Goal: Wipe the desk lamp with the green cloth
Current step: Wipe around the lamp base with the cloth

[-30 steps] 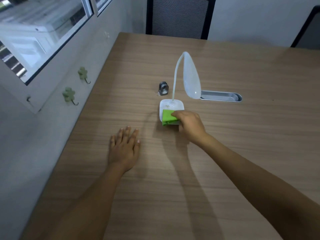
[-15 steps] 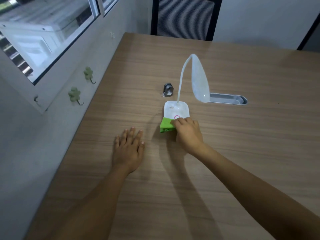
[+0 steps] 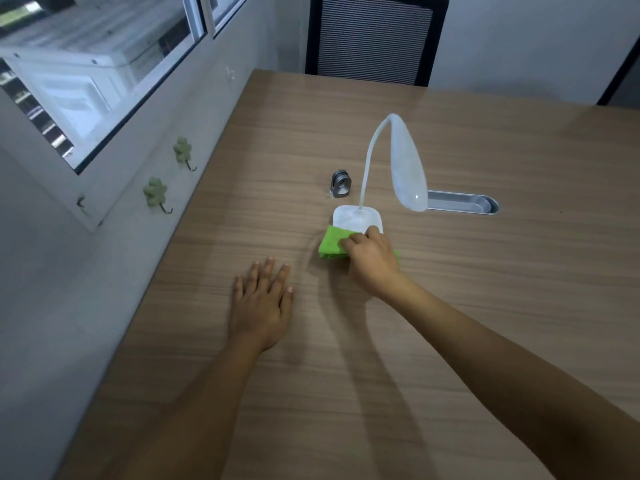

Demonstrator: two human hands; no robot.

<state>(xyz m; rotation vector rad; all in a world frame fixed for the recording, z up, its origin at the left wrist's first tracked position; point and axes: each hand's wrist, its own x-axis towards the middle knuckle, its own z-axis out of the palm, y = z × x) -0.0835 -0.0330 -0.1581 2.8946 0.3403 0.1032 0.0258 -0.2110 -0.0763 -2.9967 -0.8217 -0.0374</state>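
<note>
A white desk lamp [image 3: 408, 168] stands on the wooden desk [image 3: 485, 306], its thin neck curving over into a long drooping head. Its flat square base [image 3: 353, 218] lies near the desk's middle. My right hand [image 3: 372, 263] presses a folded green cloth [image 3: 332, 242] against the near edge of that base, fingers curled over the cloth and hiding much of it. My left hand [image 3: 261, 303] lies flat on the desk, palm down and fingers spread, to the left of the lamp and holding nothing.
A small grey metal clip-like object [image 3: 340, 183] sits just behind the lamp base. A silver cable slot [image 3: 462, 202] is set into the desk right of the lamp. A black chair [image 3: 374, 39] stands at the far edge. The wall with hooks [image 3: 157, 195] and window runs along the left.
My right hand slid the green cloth back and forth over the near part of the lamp base; it now covers the pink ring seen half a second ago. My left hand stayed flat.
</note>
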